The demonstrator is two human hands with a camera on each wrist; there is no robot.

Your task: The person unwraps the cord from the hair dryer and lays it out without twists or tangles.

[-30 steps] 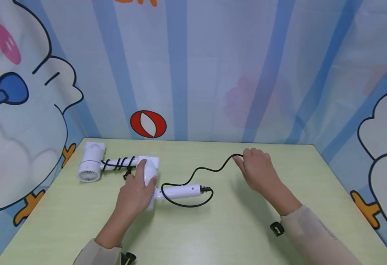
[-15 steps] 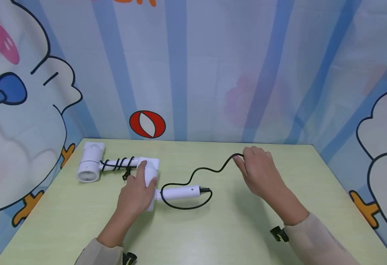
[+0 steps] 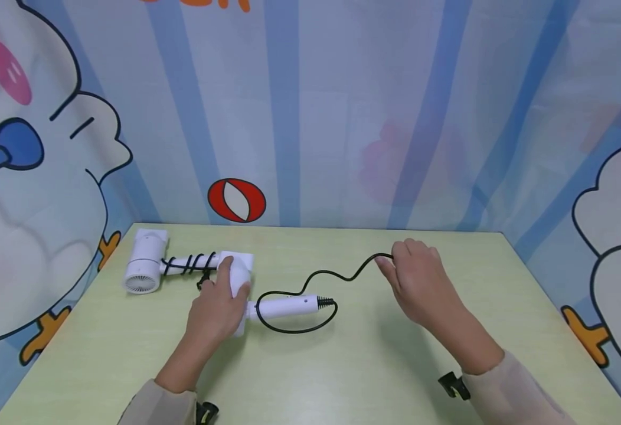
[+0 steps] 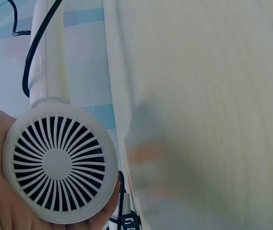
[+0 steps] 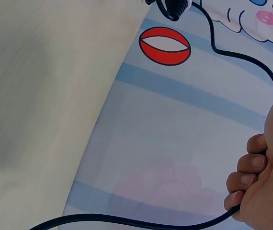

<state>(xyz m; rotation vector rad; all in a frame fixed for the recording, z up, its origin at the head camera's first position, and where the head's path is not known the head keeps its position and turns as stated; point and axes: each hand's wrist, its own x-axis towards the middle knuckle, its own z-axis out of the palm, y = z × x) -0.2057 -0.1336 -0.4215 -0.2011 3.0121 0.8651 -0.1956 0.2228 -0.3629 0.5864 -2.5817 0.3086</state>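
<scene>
Orange lettering [image 3: 196, 2], cropped; right fingers [image 5: 252, 163] grip black cord [image 5: 93, 217]

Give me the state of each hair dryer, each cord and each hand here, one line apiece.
Left-side hair dryer: lying on the table, not touched by the right hand.
Wound cord: coiled around that hair dryer.
Held hair dryer: gripped at its head, pointing right.
Loose cord: one slack loop at the held hair dryer, then a wavy run rightward.
Left hand: gripping the held hair dryer.
Right hand: curled around the loose cord.
</scene>
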